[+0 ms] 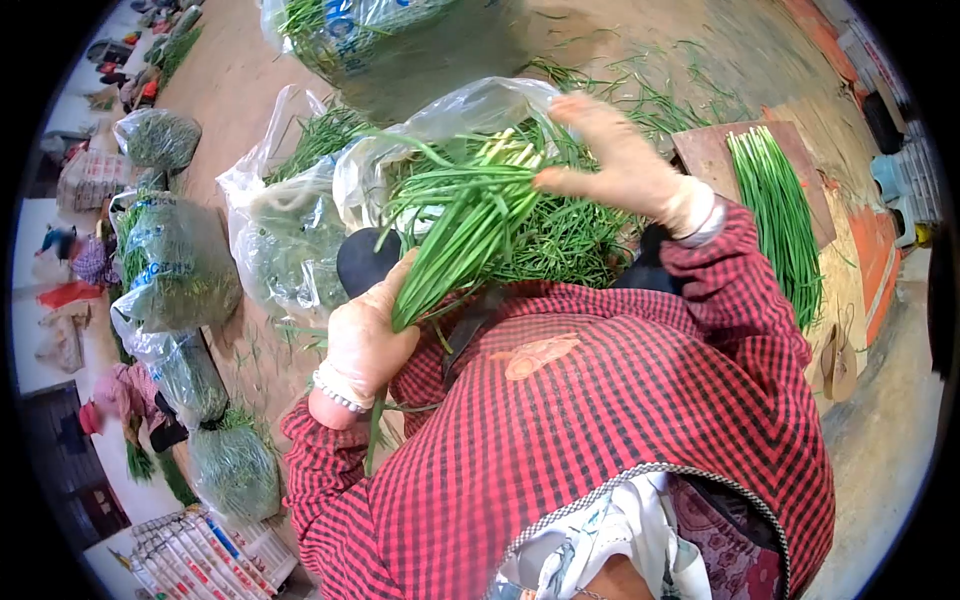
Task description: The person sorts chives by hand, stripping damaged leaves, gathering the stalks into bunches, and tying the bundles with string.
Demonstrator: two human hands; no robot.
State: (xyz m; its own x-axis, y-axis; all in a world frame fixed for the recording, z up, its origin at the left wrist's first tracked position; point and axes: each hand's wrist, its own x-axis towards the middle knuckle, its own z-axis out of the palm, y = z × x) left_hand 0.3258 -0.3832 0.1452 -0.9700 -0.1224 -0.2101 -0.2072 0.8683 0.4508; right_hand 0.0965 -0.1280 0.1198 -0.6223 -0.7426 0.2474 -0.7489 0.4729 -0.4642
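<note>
My left hand (368, 338), in a thin pale glove, is closed around the lower leaves of a bunch of garlic chives (470, 235). The bunch slants up to the right, its pale stem ends at the top. My right hand (625, 165), gloved too, has its thumb and fingers spread beside those stem ends; its thumb tip is at the bunch's edge, and whether it touches I cannot tell. Beneath lies a loose heap of chives (575, 240) in front of my lap. To the right, a neat bundle of chives (775, 215) rests on a wooden board (705, 155).
Clear plastic bags of greens (290, 235) stand just left of the heap, and a large full bag (400, 55) is beyond. More filled bags (175, 265) line the left side. A person (130, 395) works at far left. Stacked crates (200, 555) are lower left; scissors (840, 360) lie right.
</note>
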